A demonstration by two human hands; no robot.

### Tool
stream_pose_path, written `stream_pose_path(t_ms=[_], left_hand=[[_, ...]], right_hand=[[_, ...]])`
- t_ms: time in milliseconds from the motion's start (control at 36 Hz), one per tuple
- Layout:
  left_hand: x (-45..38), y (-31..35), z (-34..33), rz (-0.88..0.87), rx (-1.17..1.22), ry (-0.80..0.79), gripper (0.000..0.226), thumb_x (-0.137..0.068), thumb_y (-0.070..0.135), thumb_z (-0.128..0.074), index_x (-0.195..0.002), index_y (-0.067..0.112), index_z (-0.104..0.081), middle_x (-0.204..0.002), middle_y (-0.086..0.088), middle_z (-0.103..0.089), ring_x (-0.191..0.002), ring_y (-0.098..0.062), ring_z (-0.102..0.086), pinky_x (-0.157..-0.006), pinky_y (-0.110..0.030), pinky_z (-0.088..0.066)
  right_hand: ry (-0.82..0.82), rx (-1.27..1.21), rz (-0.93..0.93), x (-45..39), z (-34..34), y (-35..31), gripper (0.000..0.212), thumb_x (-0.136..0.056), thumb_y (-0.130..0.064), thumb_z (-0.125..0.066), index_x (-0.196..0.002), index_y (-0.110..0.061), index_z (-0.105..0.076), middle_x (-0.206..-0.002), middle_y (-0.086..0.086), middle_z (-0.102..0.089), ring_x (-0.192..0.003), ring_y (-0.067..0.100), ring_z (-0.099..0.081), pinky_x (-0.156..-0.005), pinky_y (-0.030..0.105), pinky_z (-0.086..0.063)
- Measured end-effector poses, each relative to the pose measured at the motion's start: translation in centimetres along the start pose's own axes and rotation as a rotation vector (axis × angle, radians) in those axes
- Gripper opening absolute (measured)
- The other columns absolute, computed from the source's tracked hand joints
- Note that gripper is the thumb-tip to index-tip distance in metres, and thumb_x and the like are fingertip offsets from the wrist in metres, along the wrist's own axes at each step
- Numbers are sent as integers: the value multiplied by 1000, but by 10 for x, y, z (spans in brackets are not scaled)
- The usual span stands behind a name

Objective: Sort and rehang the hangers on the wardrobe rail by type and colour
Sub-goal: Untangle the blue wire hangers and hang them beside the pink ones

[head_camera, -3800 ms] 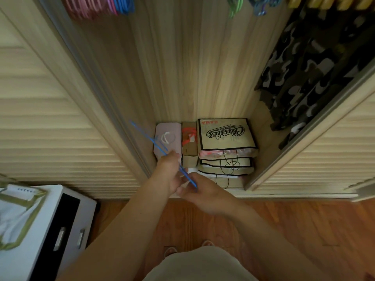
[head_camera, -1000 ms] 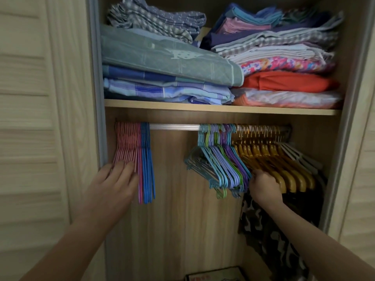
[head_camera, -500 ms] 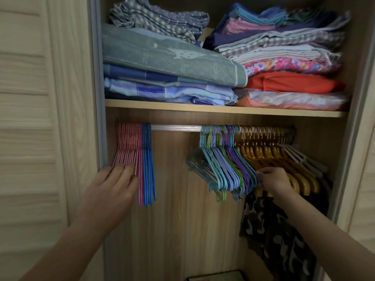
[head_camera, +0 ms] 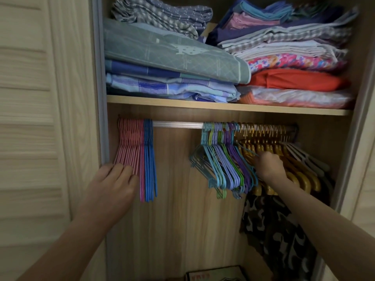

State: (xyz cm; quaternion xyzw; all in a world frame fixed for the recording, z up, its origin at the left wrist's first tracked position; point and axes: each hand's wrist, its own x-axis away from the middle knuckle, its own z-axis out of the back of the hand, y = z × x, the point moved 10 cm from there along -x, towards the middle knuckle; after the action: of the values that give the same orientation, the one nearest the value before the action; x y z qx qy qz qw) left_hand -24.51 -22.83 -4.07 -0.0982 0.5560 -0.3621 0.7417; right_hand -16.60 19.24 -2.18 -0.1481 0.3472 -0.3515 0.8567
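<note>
A metal rail (head_camera: 176, 124) runs under the shelf. At its left end hang pink hangers (head_camera: 129, 147), with a few blue hangers (head_camera: 149, 159) next to them. My left hand (head_camera: 113, 185) rests with straight fingers against the bottoms of the pink ones. Further right hangs a mixed bunch of teal, lilac, green and purple hangers (head_camera: 221, 165), then yellow hangers (head_camera: 300, 169) and white ones (head_camera: 308, 159). My right hand (head_camera: 267, 165) is curled between the purple and yellow groups, pinching a thin blue hanger (head_camera: 246, 149).
A wooden shelf (head_camera: 203, 106) above the rail carries stacks of folded linens (head_camera: 172, 53). A camouflage garment (head_camera: 280, 230) hangs below the yellow hangers. A louvred door (head_camera: 40, 118) stands at the left. A printed bag (head_camera: 215, 275) lies on the wardrobe floor.
Both hands held a blue hanger low near the floor; the view then rose to the rail. In the last half second my right hand moved up a little among the hangers. My left hand stayed.
</note>
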Motion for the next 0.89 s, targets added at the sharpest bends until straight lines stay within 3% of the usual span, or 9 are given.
stream_pose_path(t_ms=[167,222,306,417,583,667,778,889], left_hand=[[1,2,0,-2,-5,-3,8,-78,5,-63,-74,11,-59,-77,-13,-54,-75,-34,-53,-76,-48,-39],[1,2,1,-5,-2,7,9,-77,5,-64,-73,11,-59,-77,-13,-54,-74,-34,-54,-75,-48,-39],[-2,1,5,9,2,47,12,-77,3,-61,-70,12,-57,-73,-13,-52,-71,-33,-53,-73,-47,-39],[-2,2,6,1,-22,51,15,-78,0,-54,-68,11,-56,-71,-13,-51,-70,-33,-53,-71,-46,-39],[-1,2,3,3,-34,24,14,-76,1,-56,-67,11,-56,-69,-13,-51,-69,-33,-53,-71,-46,-38],[-1,2,4,6,-31,31,15,-78,1,-55,-68,11,-56,-69,-13,-51,-70,-33,-53,-71,-46,-38],[-1,2,4,9,-43,30,15,-79,0,-57,-69,12,-55,-70,-13,-51,-71,-34,-53,-71,-46,-40],[1,4,10,1,-50,78,16,-79,0,-52,-68,11,-55,-69,-13,-51,-70,-33,-52,-70,-45,-38]], right_hand=[[1,23,112,-3,6,-11,8,-100,-14,-52,-95,-16,-59,-82,1,-62,-70,16,-64,-57,31,-56],[44,30,178,-5,13,-23,5,-101,-15,-51,-101,-17,-55,-83,2,-62,-71,19,-64,-61,37,-59],[98,87,230,-10,20,-35,13,-100,-12,-53,-110,-10,-62,-85,3,-63,-71,20,-63,-64,40,-59],[-23,204,240,-8,6,-43,26,-94,-2,-57,-118,-10,-64,-87,2,-57,-76,19,-59,-65,32,-53],[-42,126,248,-2,6,-35,19,-96,-3,-57,-110,-9,-67,-97,7,-69,-82,22,-65,-71,35,-56],[-84,66,228,8,10,-21,15,-100,-9,-53,-107,-13,-66,-94,5,-67,-80,19,-66,-67,32,-55],[-126,57,219,32,13,-1,20,-103,-13,-49,-110,-12,-68,-103,6,-69,-84,18,-63,-73,32,-54],[-216,73,178,68,9,24,23,-105,-13,-45,-107,-12,-69,-83,-1,-65,-69,17,-65,-67,38,-58]])
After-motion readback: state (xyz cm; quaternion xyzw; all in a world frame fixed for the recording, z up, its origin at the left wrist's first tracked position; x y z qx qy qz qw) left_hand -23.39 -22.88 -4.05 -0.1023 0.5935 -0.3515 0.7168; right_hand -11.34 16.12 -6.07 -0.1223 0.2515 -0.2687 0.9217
